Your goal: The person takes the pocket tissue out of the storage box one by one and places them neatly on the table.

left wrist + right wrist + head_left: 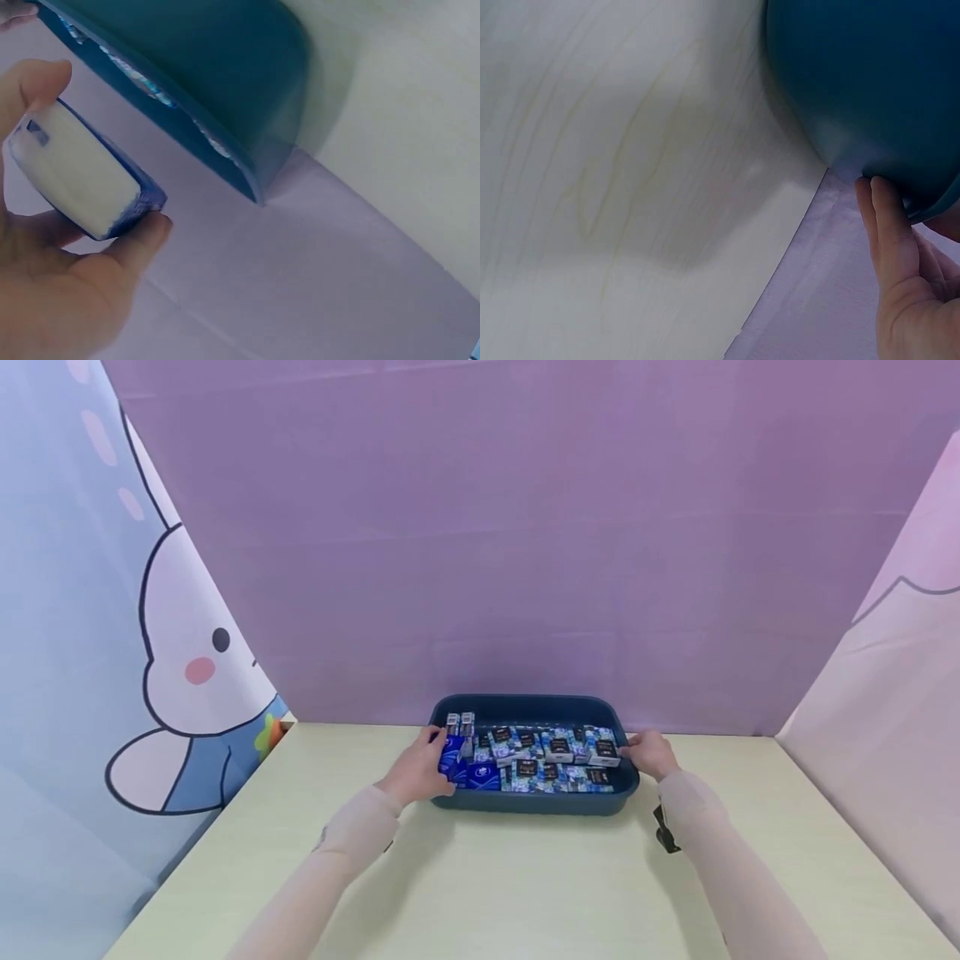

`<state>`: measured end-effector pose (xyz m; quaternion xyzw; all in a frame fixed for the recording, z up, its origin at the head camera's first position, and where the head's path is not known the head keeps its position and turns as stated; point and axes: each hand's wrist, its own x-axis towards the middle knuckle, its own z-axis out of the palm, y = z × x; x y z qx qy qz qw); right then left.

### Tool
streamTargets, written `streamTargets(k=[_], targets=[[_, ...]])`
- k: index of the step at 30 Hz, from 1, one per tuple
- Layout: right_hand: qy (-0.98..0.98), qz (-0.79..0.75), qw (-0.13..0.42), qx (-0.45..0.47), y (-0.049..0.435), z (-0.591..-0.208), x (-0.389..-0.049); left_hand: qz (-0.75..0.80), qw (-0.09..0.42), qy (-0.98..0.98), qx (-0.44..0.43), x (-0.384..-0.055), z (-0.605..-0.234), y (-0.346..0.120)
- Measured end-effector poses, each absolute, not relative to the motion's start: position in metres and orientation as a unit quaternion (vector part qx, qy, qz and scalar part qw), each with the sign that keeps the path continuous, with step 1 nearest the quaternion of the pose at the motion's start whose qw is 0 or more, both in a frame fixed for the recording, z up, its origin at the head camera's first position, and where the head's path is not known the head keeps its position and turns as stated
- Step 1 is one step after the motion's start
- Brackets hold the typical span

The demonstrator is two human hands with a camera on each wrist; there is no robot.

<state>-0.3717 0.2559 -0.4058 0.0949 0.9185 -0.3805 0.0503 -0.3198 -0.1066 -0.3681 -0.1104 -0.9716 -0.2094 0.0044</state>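
A dark teal plastic basin stands at the back of the table, holding several small packs. My left hand is over its left end and grips a blue tissue pack between thumb and fingers; a plain white side of the pack faces the left wrist camera. Below it in the basin lies another blue pack. Floral blue-and-white packs with dark labels fill the middle and right. At the basin's right end, my right hand pinches the rim, its straight fingers against the outer wall.
The pale wooden table extends in front of the basin and to both sides. A purple cloth hangs right behind it. Printed cartoon cloths hang at the left and right.
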Motion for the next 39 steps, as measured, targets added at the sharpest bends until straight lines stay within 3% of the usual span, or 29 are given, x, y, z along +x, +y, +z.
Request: streamTargets(k=[20, 39], targets=[[0.924, -0.371, 0.043, 0.085, 0.258, -0.407, -0.372, -0.189, 0.005, -0.975, -0.118, -0.258, -0.38, -0.136], [0.926, -0.368, 0.036, 0.074, 0.258, -0.407, -0.371, -0.181, -0.03, -0.975, -0.123, -0.263, -0.431, -0.153]])
